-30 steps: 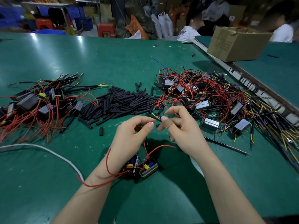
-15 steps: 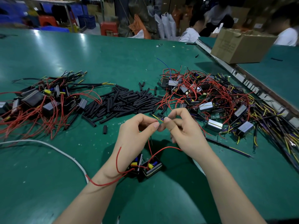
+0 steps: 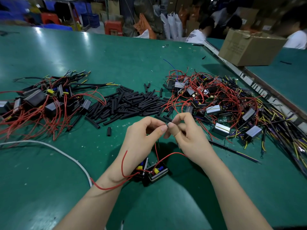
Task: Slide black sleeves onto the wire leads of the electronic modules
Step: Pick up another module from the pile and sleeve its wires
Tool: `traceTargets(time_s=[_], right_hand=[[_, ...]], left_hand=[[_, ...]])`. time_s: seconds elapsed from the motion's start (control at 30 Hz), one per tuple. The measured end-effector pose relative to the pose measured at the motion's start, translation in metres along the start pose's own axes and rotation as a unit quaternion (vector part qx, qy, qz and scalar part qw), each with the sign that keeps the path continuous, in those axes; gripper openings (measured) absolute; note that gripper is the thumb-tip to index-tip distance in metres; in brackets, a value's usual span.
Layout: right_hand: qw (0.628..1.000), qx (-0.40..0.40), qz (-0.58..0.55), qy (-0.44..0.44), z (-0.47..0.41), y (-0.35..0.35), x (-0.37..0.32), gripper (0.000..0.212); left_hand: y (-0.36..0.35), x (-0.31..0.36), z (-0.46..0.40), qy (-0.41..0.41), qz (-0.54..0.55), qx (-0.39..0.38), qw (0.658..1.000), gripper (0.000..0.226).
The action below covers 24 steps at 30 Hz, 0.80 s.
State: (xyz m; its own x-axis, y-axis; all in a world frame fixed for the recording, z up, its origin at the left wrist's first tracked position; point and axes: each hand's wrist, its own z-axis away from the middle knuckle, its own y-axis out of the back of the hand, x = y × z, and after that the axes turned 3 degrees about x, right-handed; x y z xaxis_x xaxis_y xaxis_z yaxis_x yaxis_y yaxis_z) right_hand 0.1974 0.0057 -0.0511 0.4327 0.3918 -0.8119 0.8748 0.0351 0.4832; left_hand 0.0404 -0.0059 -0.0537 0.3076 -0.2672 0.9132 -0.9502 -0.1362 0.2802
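Two little modules (image 3: 150, 171) sit close together on the green worktop (image 3: 49, 188), under the wrists. Above them, left hand (image 3: 141, 140) and right hand (image 3: 187, 138) meet, fingers (image 3: 163, 129) pinched tight on a thin wire tip. Behind lies one heap of black sleeves (image 3: 129, 103), too many to count.

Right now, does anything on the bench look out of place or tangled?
One thing: a red lead from the modules below the hands loops over the left wrist, so it could snag. A lone black sleeve lies apart from the sleeve pile.
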Motion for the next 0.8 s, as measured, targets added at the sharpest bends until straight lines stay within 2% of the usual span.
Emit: traceTargets(time_s=[0.17, 0.23, 0.3, 0.5, 0.6, 0.8], right_hand=[[0.999, -0.034, -0.031, -0.003, -0.0001, 0.0033, 0.0004, 0.007], [0.998, -0.046, -0.046, 0.018, 0.0, 0.0049, -0.0008, 0.018], [0.997, -0.039, -0.051, 0.036, 0.0003, 0.006, -0.0024, 0.028], [0.998, -0.01, -0.054, 0.015, 0.0007, 0.0027, -0.0021, 0.016], [0.998, 0.01, -0.069, 0.0, 0.0005, 0.0021, -0.0029, 0.017], [0.998, 0.03, -0.049, 0.032, 0.0022, 0.002, -0.0041, 0.02]], left_hand=[[0.001, -0.0006, -0.002, -0.007, 0.023, -0.02, 1.0, 0.016], [0.0016, -0.0001, -0.0016, -0.011, 0.028, -0.029, 0.999, 0.018], [0.0021, 0.0003, -0.001, -0.01, 0.033, -0.032, 0.999, 0.018], [-0.0001, 0.002, 0.0005, 0.014, 0.06, -0.021, 0.998, 0.006], [-0.0004, 0.0031, 0.0009, 0.013, 0.071, -0.023, 0.997, 0.005], [-0.0013, 0.0024, 0.0004, 0.004, 0.094, -0.026, 0.995, 0.011]])
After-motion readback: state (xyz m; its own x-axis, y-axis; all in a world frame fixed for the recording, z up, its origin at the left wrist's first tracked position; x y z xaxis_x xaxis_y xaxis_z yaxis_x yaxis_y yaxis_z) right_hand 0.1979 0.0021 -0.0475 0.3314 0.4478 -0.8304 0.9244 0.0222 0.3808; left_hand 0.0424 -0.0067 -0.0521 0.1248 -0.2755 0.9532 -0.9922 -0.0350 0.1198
